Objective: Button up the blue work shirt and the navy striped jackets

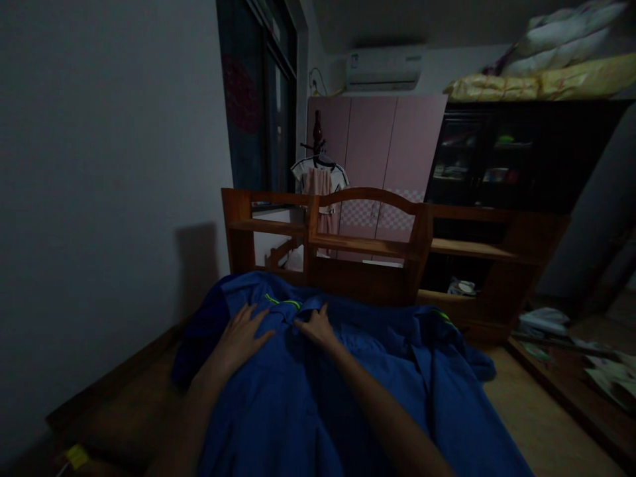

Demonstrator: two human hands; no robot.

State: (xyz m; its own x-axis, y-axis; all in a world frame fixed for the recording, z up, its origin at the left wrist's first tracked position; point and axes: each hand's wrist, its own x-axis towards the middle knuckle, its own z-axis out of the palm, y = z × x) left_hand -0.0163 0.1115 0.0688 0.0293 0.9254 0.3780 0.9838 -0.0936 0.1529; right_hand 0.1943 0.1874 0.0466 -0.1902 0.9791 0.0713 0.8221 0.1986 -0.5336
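A blue garment [278,404] with long sleeves and thin yellow-green trim, like a work jacket, lies spread over a flat wooden surface. My left hand [243,334] rests on its left part near the trim, fingers spread and holding nothing. Close to the collar area, my right hand [318,328] has its thumb and fingers pinched together on a fold of the jacket's cloth. A darker blue part of the cloth hangs at the left edge. Dim light hides the finer details of the front.
A wooden headboard with shelves [368,248] stands just beyond the jacket. The wall [124,165] is close on the left. Behind are a clothes stand with a hanging shirt [320,172], a pink wardrobe [368,146] and a dark cabinet [561,152]. Papers [613,374] lie at right.
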